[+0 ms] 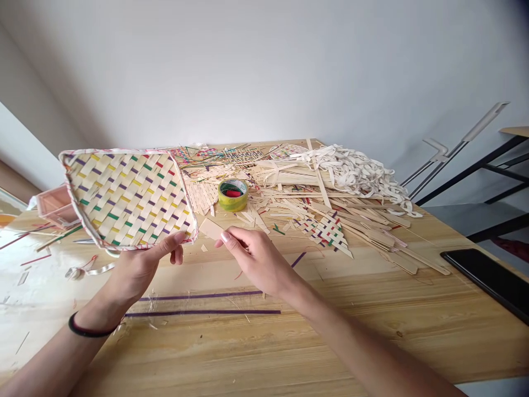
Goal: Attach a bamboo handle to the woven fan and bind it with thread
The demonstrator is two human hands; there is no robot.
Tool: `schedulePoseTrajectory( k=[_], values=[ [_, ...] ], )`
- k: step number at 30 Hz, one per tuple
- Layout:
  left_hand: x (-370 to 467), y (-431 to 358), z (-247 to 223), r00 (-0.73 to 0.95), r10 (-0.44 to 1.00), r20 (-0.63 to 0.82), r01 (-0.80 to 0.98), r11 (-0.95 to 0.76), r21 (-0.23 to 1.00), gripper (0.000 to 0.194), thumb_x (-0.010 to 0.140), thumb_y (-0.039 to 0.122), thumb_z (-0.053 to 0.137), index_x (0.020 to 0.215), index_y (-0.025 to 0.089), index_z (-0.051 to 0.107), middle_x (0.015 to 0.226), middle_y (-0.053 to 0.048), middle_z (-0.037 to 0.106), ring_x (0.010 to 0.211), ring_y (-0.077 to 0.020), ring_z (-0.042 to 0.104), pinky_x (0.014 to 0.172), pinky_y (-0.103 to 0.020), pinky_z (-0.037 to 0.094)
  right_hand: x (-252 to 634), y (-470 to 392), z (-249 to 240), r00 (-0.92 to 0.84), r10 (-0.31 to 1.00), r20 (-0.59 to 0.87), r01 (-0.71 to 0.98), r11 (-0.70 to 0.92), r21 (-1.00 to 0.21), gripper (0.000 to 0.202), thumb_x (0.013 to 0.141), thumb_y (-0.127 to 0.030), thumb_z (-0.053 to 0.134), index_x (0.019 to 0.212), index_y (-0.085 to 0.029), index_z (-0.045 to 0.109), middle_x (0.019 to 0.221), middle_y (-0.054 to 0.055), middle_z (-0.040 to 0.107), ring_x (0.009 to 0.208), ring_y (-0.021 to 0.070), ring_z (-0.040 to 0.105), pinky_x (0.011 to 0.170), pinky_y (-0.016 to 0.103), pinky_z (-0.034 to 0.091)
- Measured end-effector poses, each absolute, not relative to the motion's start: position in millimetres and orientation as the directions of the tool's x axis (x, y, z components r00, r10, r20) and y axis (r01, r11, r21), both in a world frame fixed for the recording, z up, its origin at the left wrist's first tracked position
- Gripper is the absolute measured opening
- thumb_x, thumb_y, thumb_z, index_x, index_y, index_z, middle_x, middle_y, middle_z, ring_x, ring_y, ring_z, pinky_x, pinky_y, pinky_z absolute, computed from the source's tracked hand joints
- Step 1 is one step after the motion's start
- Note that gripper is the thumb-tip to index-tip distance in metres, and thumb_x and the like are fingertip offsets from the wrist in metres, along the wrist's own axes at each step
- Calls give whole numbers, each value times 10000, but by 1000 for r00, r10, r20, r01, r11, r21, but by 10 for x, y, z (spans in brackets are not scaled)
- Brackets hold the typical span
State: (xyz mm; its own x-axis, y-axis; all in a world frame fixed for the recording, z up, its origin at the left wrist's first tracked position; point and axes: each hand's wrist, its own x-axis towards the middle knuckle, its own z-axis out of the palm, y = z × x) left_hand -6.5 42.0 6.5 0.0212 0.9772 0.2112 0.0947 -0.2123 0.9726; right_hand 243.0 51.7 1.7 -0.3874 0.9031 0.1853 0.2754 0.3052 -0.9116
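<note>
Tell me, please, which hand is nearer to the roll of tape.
Right. The right hand is on the near side of the roll of tape, holding a pale flat piece; the left hand is farther away, to the left, gripping the woven panel.

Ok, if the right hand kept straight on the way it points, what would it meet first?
Probably the cloth-edged woven panel in the left hand, near its lower right corner; the flat wooden strip in the right hand would lead. Depth is unclear.
</note>
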Motion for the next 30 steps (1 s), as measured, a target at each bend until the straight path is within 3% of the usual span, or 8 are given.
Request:
schedulePoseTrajectory(
  k=[10,21,30],
  values=[
    [-89,394,62,64,985,160,68,-164,984,214,962,413,866,878,219,833,751,-35,746,625,-191,645,585,-336,539,2429,514,-1,-401,882,249,261,371,-891,454,1149,-433,490,918,-146,755,625,-63,415,590,122,383,632,294,335],
    [-94,397,69,60,983,173,115,-179,977,245,945,441,881,875,213,824,789,-52,772,629,-203,687,579,-339,559,2434,508,-1,-407,879,247,313,388,-867,464,1160,-407,484,965,-135,805,609,-62,451,569,110,368,621,290,315],
    [-105,412,47,80,988,130,121,-139,983,264,947,469,876,861,224,826,745,-45,749,630,-210,673,581,-338,558,2418,519,5,-418,877,236,320,385,-866,420,1150,-351,487,950,-138,788,573,-65,430,570,122,438,630,282,349]
  ],
)
